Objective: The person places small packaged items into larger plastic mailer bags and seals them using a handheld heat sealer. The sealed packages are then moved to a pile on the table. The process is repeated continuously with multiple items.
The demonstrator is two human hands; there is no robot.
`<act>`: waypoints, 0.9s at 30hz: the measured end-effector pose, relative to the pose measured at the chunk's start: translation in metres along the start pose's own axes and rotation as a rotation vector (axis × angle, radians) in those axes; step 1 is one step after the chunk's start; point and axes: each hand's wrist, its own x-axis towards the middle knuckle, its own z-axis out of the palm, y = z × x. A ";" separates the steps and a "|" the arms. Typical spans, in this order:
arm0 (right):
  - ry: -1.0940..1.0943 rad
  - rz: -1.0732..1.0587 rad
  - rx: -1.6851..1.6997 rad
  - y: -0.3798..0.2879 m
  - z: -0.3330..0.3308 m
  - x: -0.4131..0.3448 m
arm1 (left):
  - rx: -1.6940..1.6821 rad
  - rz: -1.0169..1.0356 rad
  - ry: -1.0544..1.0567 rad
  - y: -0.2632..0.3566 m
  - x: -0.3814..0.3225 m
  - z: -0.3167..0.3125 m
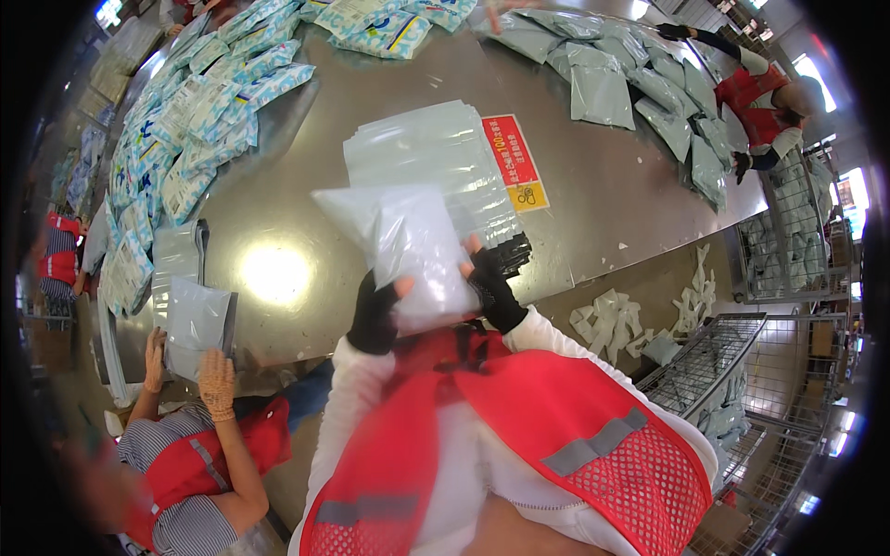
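A pale grey plastic mailing bag (417, 243) is held up close to my body, a little blurred, its upper left corner sticking out as a pointed flap. My left hand (379, 309), in a black fingerless glove, grips its lower left side. On its right edge is my right hand (494, 281), gloved the same way, fingers bent around the plastic. Whether anything is inside the bag, I cannot tell. Behind it a fanned stack of flat grey mailing bags (431, 149) lies on the metal table (334, 139), partly covered by the held bag.
A red and yellow sign (514, 163) is on the table beside the stack. Blue-white printed packages (201, 111) heap at left; filled grey mailers (646, 90) heap at right. A co-worker at left handles a grey bag (198, 323). Wire cages (702, 361) and white strips (608, 320) lie right.
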 end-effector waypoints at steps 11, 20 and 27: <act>0.126 -0.379 0.381 -0.118 -0.132 0.126 | 0.583 0.168 0.731 -0.049 0.083 -0.153; 0.136 -0.070 -0.006 -0.025 -0.078 0.149 | 0.401 0.700 0.941 0.086 0.264 -0.301; 0.168 0.141 0.033 -0.034 -0.051 0.148 | 1.730 0.318 1.251 0.167 0.395 -0.486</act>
